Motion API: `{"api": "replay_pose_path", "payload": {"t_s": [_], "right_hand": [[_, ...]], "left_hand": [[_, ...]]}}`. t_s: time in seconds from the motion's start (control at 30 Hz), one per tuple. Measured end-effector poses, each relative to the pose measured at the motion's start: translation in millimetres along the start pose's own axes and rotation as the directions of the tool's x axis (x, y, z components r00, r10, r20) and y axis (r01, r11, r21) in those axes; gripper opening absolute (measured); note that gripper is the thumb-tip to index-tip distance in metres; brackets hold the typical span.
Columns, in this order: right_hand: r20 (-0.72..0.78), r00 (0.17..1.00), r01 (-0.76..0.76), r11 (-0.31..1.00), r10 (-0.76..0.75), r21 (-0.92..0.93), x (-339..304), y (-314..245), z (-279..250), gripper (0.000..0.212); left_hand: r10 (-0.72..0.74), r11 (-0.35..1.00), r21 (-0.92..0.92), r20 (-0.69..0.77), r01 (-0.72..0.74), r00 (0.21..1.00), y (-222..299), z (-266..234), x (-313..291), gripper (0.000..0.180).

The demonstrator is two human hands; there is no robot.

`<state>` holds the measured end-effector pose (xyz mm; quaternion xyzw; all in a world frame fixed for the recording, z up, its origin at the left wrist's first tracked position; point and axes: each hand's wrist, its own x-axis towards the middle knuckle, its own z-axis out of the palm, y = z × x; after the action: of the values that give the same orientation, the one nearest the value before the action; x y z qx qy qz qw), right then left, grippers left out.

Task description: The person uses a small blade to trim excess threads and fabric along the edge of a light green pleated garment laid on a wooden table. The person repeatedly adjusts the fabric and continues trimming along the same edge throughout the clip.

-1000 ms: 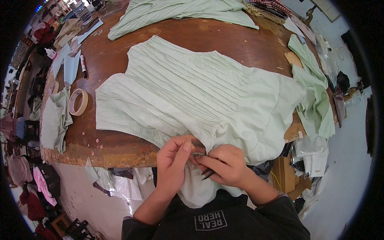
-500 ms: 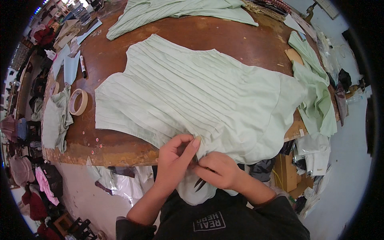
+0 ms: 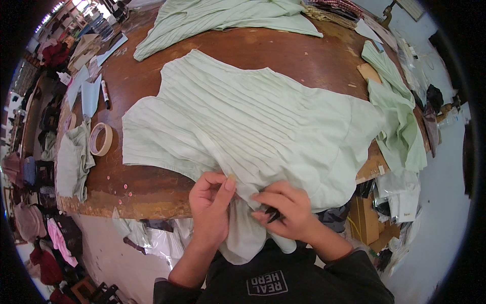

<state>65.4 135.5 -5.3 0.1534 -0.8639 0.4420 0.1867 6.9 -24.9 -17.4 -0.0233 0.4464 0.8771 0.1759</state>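
A pale green garment with pleats (image 3: 243, 111) lies spread on the brown table, its near edge hanging over the front toward me. My left hand (image 3: 210, 200) pinches the fabric at that near edge between thumb and forefinger. Close by on the right, my right hand (image 3: 286, 207) is curled, with fingertips at the cloth. Inside its palm sits a small black pair of thread snips (image 3: 274, 215), mostly covered by the fingers. A loose fold of the garment droops below the table edge between both hands.
On the left of the table (image 3: 152, 195) are a masking tape roll (image 3: 101, 139), a marker (image 3: 105, 95), blue paper pieces (image 3: 91, 96) and folded green cloth (image 3: 74, 162). Another pleated green piece (image 3: 228, 17) lies at the far side, and green fabric (image 3: 400, 116) hangs off the right.
My left hand has moved left and apart from the right along the edge. The snips' tips, earlier pointing out below the right hand, are now tucked in its palm.
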Motion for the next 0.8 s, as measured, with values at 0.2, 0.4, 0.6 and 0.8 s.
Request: {"api": "replay_pose_path", "payload": {"t_s": [0.2, 0.4, 0.6, 0.8], "right_hand": [[-0.108, 0.984, -0.137, 0.990, 0.138, 0.021, 30, -11, -7, 0.032], [-0.042, 0.998, -0.042, 0.999, 0.041, -0.011, 43, -7, -1, 0.026], [-0.027, 0.992, -0.123, 0.990, 0.125, 0.062, 33, -4, -4, 0.024], [-0.017, 0.889, -0.445, 0.871, 0.458, 0.209, 32, -19, -21, 0.021]], "left_hand": [[0.003, 1.000, 0.008, -0.018, -0.003, 1.000, -2, -1, 0, 0.007], [0.038, 0.992, 0.123, 0.000, -0.038, 0.999, -3, -1, 0, 0.009], [0.038, 0.995, 0.095, 0.036, -0.041, 0.999, -3, 0, 0, 0.010], [0.071, 0.994, 0.082, 0.042, -0.075, 0.997, -10, -6, 0, 0.010]]}}
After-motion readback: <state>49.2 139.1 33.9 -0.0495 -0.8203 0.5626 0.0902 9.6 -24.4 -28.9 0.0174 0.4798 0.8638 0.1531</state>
